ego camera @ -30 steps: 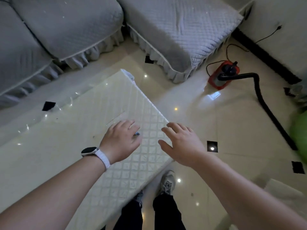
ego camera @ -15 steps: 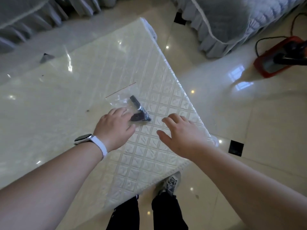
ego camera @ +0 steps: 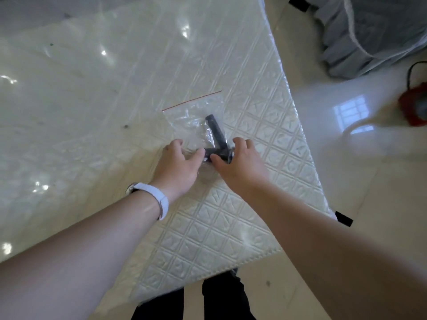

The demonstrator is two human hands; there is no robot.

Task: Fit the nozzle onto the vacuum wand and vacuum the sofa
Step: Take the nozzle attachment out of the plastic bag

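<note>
**Both hands closing on the bagged nozzle at the desk's right side**

The black T-shaped nozzle [ego camera: 216, 144] is lying inside a clear plastic bag [ego camera: 191, 116] with a thin red strip along its far edge, and the bag is resting on the white embossed covering of the desk [ego camera: 92, 88], near the right edge. The left hand [ego camera: 179, 166] is coming in from the left, its fingers curling over the near-left corner of the bag and its thumb tip touching the left end of the nozzle's crossbar. The right hand [ego camera: 240, 166] is reaching from the right, thumb and fingers wrapping the crossbar's right end through the plastic, so both hands are pinching the bagged part between them. A white watch band [ego camera: 157, 199] is sitting on the left wrist.

On the glossy tiled floor [ego camera: 346, 158] to the far right, the red body of the vacuum [ego camera: 413, 107] is showing at the frame edge with a black cord curving above it. The grey skirted sofa cover [ego camera: 369, 31] is hanging at the far right. Dark trouser legs [ego camera: 219, 296] are standing at the near edge of the desk.
</note>
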